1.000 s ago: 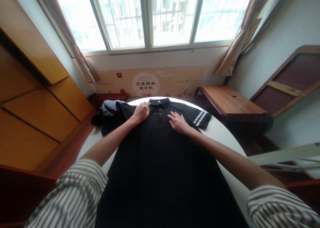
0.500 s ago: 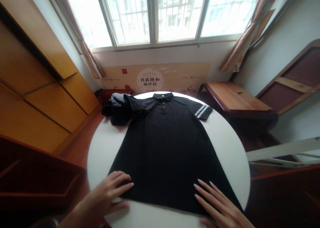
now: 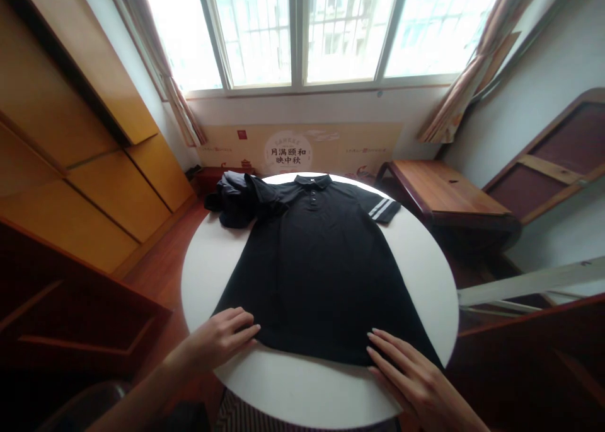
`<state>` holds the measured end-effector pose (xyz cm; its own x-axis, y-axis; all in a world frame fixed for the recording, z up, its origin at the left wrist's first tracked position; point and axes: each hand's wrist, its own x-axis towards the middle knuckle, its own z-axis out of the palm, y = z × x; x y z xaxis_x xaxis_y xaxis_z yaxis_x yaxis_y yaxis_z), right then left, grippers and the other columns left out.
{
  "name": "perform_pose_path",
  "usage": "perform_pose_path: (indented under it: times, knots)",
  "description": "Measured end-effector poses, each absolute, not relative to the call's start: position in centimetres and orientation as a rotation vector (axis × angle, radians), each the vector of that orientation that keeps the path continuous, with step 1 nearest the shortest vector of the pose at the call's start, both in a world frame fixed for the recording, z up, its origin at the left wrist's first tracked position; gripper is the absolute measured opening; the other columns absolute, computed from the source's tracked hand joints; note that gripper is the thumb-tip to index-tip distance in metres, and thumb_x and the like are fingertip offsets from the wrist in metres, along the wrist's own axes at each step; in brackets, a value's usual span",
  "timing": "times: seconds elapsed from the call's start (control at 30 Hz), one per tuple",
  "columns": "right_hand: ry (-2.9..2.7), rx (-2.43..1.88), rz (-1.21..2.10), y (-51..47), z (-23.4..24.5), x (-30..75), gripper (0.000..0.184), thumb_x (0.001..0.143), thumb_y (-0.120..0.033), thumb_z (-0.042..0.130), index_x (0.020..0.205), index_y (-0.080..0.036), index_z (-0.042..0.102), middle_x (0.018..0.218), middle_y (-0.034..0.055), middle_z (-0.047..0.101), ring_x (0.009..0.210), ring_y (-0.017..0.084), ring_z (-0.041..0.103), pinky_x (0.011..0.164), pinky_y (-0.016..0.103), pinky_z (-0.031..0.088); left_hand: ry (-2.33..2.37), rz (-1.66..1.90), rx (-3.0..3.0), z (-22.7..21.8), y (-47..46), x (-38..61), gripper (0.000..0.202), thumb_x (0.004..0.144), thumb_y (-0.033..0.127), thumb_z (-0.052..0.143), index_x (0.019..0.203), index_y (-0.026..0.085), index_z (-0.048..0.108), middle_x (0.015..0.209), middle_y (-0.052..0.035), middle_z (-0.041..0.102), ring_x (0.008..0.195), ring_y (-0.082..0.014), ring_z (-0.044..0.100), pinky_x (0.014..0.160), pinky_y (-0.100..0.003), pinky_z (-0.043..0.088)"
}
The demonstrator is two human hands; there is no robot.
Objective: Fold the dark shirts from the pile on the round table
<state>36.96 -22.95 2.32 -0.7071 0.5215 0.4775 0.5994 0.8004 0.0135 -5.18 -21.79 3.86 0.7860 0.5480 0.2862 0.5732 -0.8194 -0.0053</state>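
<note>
A black short-sleeved polo shirt [image 3: 321,268] lies spread flat, its collar at the far side and its hem toward me. Two pale stripes cross the right-hand sleeve. My left hand [image 3: 231,334] rests on the hem near its left corner, fingers loosely bent and the thumb low at the cloth's edge. On the right part of the hem lies my right hand [image 3: 401,366], its fingers stretched out over the fabric. Beside the collar, a bunched heap of dark and grey cloth [image 3: 234,198] covers or hides the end of the left-hand sleeve.
The shirt is on a round white table [image 3: 302,391]. A wooden side table [image 3: 449,186] stands at the back right, and yellow cabinets [image 3: 123,192] line the left. Dark red wooden furniture [image 3: 70,318] flanks the near left. Windows are ahead above a printed banner [image 3: 331,145].
The view has shifted, showing more of the table's near edge. My left thumb has drawn closer to the fingers at the hem. My right hand stays on the hem; the shirt remains spread.
</note>
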Motion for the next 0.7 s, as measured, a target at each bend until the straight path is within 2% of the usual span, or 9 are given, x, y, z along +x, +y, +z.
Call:
perform_pose_path:
  times: [0.13, 0.27, 0.5, 0.63, 0.7]
  knots:
    - [-2.488, -0.839, -0.172, -23.1, 2.9, 34.8, 0.028, 0.101, -0.019, 0.044, 0.11, -0.013, 0.07, 0.097, 0.0111, 0.071, 0.094, 0.022, 0.067, 0.082, 0.034, 0.059, -0.863, -0.41, -2.883, 3.9, -21.4, -5.0, 0.023, 0.094, 0.006, 0.049, 0.11, 0.013, 0.064, 0.095, -0.0094, 0.065, 0.082, -0.0182, 0.062, 0.074, -0.031, 0.056]
    - [-2.5, -0.848, -0.123, -23.0, 2.6, 33.1, 0.028, 0.101, -0.02, 0.043, 0.106, -0.013, 0.069, 0.088, 0.0098, 0.068, 0.082, 0.022, 0.065, 0.074, 0.037, 0.057, -0.859, -0.432, -2.903, 4.4, -21.0, -5.2, 0.021, 0.096, 0.007, 0.046, 0.105, 0.014, 0.064, 0.092, -0.0079, 0.065, 0.077, -0.0165, 0.061, 0.069, -0.029, 0.054]
    - [-2.595, -0.96, -0.019, -22.7, 2.0, 30.3, 0.032, 0.094, -0.029, 0.059, 0.121, -0.013, 0.064, 0.099, 0.0104, 0.067, 0.09, 0.026, 0.063, 0.079, 0.043, 0.055, -0.901, -0.424, -2.884, 3.6, -21.0, -3.8, 0.029, 0.095, 0.009, 0.047, 0.12, 0.015, 0.06, 0.097, -0.0089, 0.064, 0.085, -0.0191, 0.061, 0.078, -0.035, 0.056]
    - [-2.64, -0.997, 0.015, -22.5, 2.5, 27.9, 0.044, 0.09, -0.034, 0.065, 0.128, -0.013, 0.06, 0.106, 0.0107, 0.066, 0.094, 0.027, 0.062, 0.083, 0.043, 0.053, -0.814, -0.405, -2.897, 3.7, -20.3, -2.1, 0.028, 0.094, 0.008, 0.048, 0.119, 0.014, 0.059, 0.087, -0.0063, 0.062, 0.077, -0.0176, 0.059, 0.071, -0.033, 0.055]
    - [-2.643, -0.992, 0.002, -22.3, 2.5, 27.0, 0.042, 0.09, -0.031, 0.063, 0.128, -0.013, 0.059, 0.106, 0.0107, 0.066, 0.094, 0.027, 0.061, 0.083, 0.042, 0.052, -0.701, -0.515, -2.855, 4.2, -20.2, -1.8, 0.026, 0.094, 0.006, 0.048, 0.117, 0.011, 0.058, 0.08, -0.0046, 0.06, 0.072, -0.016, 0.057, 0.068, -0.032, 0.054]
